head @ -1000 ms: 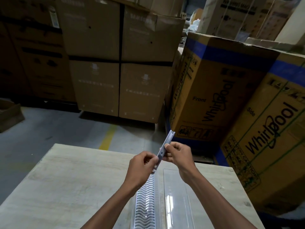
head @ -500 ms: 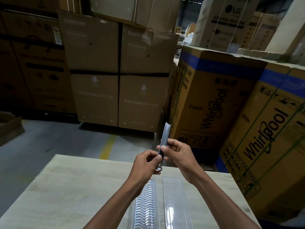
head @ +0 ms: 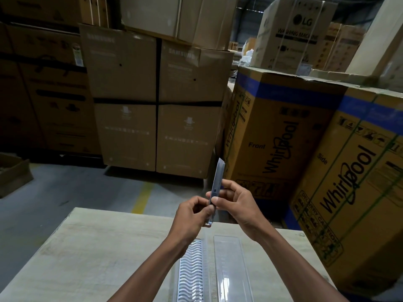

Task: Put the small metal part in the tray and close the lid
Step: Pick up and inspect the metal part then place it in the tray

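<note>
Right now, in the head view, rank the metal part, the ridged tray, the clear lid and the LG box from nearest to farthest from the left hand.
1. metal part: held in the left hand.
2. ridged tray: directly below.
3. clear lid: beside the tray, rightward.
4. LG box: far back, upper right.

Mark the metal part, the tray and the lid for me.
metal part (head: 217,177), head view, upper shaft above the fingers.
tray (head: 192,271), head view, ribbed floor.
lid (head: 229,258), head view, flat clear panel, lying open.

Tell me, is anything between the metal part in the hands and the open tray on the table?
Nothing visible. Both the left hand and right hand hold the metal part upright above the table. The ridged tray lies open below, its clear lid flat beside it.
</note>
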`<control>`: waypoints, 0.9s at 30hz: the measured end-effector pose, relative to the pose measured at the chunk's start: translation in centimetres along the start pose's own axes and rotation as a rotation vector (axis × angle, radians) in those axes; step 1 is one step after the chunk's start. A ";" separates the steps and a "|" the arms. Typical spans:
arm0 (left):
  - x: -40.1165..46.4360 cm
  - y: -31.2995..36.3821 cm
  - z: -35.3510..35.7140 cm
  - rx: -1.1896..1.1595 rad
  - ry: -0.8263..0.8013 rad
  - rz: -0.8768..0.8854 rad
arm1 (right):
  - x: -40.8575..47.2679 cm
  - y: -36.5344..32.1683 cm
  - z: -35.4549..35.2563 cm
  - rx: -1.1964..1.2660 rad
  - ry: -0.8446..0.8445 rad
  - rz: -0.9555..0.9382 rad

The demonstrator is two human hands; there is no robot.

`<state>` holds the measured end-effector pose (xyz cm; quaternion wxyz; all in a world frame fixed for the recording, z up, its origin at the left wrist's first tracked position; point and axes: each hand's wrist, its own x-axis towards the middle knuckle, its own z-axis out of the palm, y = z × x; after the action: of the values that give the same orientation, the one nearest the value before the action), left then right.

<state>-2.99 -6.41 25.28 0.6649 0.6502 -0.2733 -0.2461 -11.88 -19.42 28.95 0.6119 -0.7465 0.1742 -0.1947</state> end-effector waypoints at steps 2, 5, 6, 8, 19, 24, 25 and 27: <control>0.0 0.2 -0.1 0.012 -0.010 0.000 | 0.1 -0.3 -0.1 -0.018 -0.003 -0.015; 0.0 0.5 -0.3 0.007 -0.034 0.005 | 0.4 -1.3 -0.5 -0.024 -0.017 -0.039; -0.1 0.7 -0.3 0.011 -0.040 0.009 | 0.6 -1.7 -0.7 -0.023 -0.021 -0.045; -0.2 1.0 -0.4 0.025 -0.054 0.015 | 0.8 -2.6 -1.1 -0.026 -0.028 -0.060; -0.7 2.4 -0.8 0.047 -0.124 0.052 | 1.8 -5.8 -3.0 -0.010 -0.031 -0.124; -1.0 2.7 -0.7 0.058 -0.132 0.059 | 2.1 -6.9 -3.6 -0.012 -0.028 -0.144; -1.0 2.7 -0.7 0.057 -0.132 0.061 | 2.1 -7.1 -3.8 -0.014 -0.026 -0.147; -1.1 2.8 -0.7 0.057 -0.131 0.065 | 2.3 -7.5 -4.0 -0.023 -0.022 -0.154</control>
<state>-3.42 -5.09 27.98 0.6344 0.6422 -0.3441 -0.2583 -11.74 -22.49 37.23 0.5882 -0.7669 0.1118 -0.2311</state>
